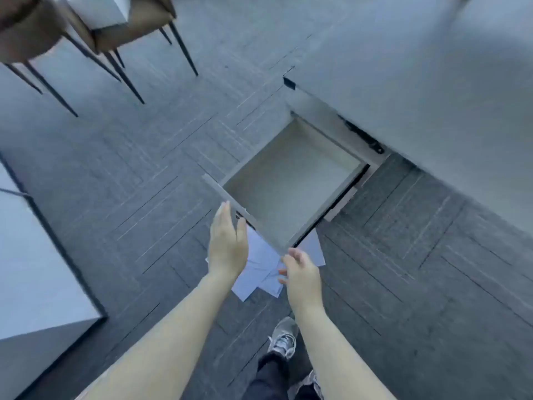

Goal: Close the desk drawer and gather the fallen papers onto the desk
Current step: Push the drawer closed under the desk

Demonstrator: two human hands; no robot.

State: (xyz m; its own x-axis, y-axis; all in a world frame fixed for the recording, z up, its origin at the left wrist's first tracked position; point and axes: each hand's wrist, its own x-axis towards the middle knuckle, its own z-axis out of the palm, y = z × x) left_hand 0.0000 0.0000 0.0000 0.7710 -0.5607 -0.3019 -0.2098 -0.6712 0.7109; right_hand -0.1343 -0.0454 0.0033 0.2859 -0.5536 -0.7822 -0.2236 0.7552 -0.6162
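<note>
The desk drawer (291, 180) stands pulled far out from the grey desk (432, 67), and its pale inside is empty. My left hand (227, 243) is flat, fingers together, its fingertips at the drawer's front panel (239, 212). My right hand (302, 272) hovers with fingers apart just below the front panel's near corner and holds nothing. Several white papers (259, 272) lie fanned out on the carpet beneath the drawer front, partly hidden by both hands.
Grey carpet tiles (129, 183) cover the floor. Two brown chairs (95, 27) with thin black legs stand at the top left. A white table (34, 269) with a dark edge fills the left side. My shoe (284, 337) is on the floor below the papers.
</note>
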